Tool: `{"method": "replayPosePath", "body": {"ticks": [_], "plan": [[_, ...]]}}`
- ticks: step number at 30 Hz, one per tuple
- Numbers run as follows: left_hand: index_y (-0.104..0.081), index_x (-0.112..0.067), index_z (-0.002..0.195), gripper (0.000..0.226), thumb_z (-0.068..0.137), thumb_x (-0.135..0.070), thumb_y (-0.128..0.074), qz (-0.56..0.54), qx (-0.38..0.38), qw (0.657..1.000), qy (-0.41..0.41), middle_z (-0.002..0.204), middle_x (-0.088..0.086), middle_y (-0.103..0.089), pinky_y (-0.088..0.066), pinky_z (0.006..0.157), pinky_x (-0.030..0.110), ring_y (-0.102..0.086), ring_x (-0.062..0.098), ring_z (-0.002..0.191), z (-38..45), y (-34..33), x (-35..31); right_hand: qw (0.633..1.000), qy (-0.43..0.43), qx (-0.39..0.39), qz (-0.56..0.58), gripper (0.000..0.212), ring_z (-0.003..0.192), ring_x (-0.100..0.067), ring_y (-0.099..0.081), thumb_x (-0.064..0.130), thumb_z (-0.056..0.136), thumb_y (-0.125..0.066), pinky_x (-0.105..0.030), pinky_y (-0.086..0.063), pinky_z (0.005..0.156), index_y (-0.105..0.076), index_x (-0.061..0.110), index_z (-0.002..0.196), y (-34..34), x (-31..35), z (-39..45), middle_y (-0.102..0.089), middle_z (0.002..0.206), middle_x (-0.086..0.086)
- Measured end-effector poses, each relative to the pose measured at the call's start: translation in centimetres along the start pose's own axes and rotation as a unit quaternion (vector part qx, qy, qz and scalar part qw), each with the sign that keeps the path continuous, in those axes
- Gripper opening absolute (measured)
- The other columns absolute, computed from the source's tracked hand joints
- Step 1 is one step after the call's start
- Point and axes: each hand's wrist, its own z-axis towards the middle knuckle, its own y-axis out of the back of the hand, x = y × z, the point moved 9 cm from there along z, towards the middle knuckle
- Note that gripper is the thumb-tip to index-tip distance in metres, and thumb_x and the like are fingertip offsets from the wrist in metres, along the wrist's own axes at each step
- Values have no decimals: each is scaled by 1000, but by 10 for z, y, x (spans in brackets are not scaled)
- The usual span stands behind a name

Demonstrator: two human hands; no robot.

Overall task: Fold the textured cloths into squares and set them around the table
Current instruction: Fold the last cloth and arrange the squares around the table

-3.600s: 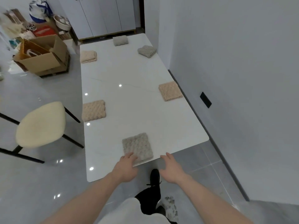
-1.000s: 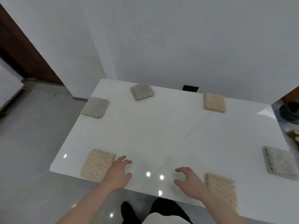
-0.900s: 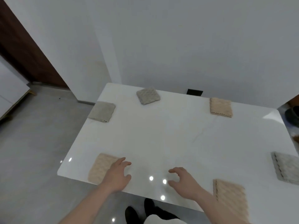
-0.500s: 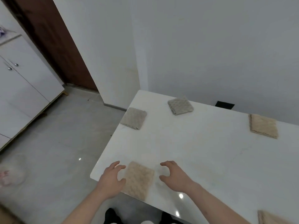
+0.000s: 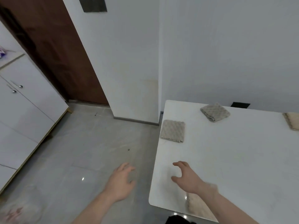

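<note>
The white table (image 5: 242,159) fills the right of the view. A folded grey cloth (image 5: 172,131) lies at its left edge and another grey one (image 5: 214,112) near the far edge. A beige folded cloth (image 5: 293,120) is cut off at the right. Another beige cloth (image 5: 196,206) lies at the near edge, partly under my right forearm. My right hand (image 5: 186,177) hovers over the table's near left corner, fingers loosely curved, holding nothing. My left hand (image 5: 121,180) hangs over the floor left of the table, fingers relaxed and empty.
Grey tiled floor (image 5: 80,151) spreads to the left. White cabinets (image 5: 21,110) line the far left, a brown door (image 5: 53,50) stands behind them. A white wall corner (image 5: 132,88) juts out close to the table's far left corner.
The view has swung left along the table. My left hand has left the beige cloth and is now off the table over the floor; the beige cloth now sits under my right forearm.
</note>
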Motion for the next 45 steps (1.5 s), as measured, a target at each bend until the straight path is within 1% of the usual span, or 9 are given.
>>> {"method": "replayPosePath", "body": {"ticks": [4, 8, 13, 22, 25, 28, 31, 37, 45], "plan": [[-49, -32, 146, 60, 86, -36, -58, 31, 14, 998, -46, 164, -3, -27, -22, 121, 25, -30, 18, 149, 30, 46, 9, 999, -20, -39, 26, 65, 141, -12, -37, 35, 91, -62, -18, -32, 103, -36, 26, 151, -10, 28, 7, -23, 159, 4], [-46, -34, 147, 64, 83, -41, -53, 35, 25, 995, -93, 165, -3, -26, -20, 122, 25, -27, 16, 151, 69, 74, -4, 996, -48, -57, 48, 64, 125, -5, -43, 34, 92, -62, -16, -32, 95, -36, 27, 150, -4, 39, 28, -23, 158, 6], [-45, -34, 147, 59, 90, -35, -58, 62, 30, 991, -115, 165, -7, -22, -20, 122, 25, -27, 17, 149, 112, 105, -3, 991, -62, -77, 88, 64, 134, -11, -43, 31, 91, -63, -16, -33, 97, -38, 23, 149, 4, 67, 77, -25, 157, 3], [-46, -36, 146, 59, 88, -36, -56, 117, 85, 979, -141, 165, -6, -25, -21, 121, 24, -30, 17, 148, 202, 144, 10, 985, -58, -98, 132, 62, 111, -4, -47, 28, 91, -62, -9, -43, 77, -39, 24, 148, 29, 125, 147, -27, 147, 13], [-45, -35, 147, 58, 90, -33, -55, 141, 122, 967, -175, 166, -6, -21, -21, 121, 25, -28, 18, 149, 239, 148, -5, 977, -91, -135, 135, 63, 127, -8, -45, 35, 91, -64, -12, -35, 90, -40, 26, 149, 52, 122, 161, -26, 154, 9], [-45, -35, 147, 57, 91, -32, -57, 141, 126, 957, -220, 166, -8, -20, -21, 121, 25, -28, 18, 150, 277, 160, -29, 967, -138, -168, 137, 65, 138, -15, -42, 42, 89, -63, -24, -37, 101, -39, 28, 148, 69, 117, 169, -25, 157, 7], [-45, -35, 147, 57, 91, -33, -56, 162, 142, 940, -264, 166, -8, -20, -22, 121, 28, -29, 19, 149, 310, 168, -54, 958, -170, -195, 128, 64, 142, -16, -37, 37, 91, -62, -27, -35, 108, -38, 26, 149, 84, 118, 175, -25, 158, 5], [-47, -34, 145, 56, 90, -34, -56, 200, 185, 906, -326, 166, -9, -19, -26, 122, 39, -26, 22, 149, 354, 162, -114, 930, -211, -253, 164, 62, 139, -14, -38, 31, 90, -64, -27, -34, 109, -41, 26, 148, 106, 105, 175, -27, 155, 5], [-46, -33, 147, 58, 89, -34, -55, 221, 200, 882, -366, 165, -7, -21, -22, 123, 37, -25, 21, 150, 404, 133, -200, 910, -239, -278, 196, 63, 137, -14, -41, 30, 91, -61, -21, -40, 96, -38, 29, 149, 155, 46, 191, -20, 160, 4]]}}
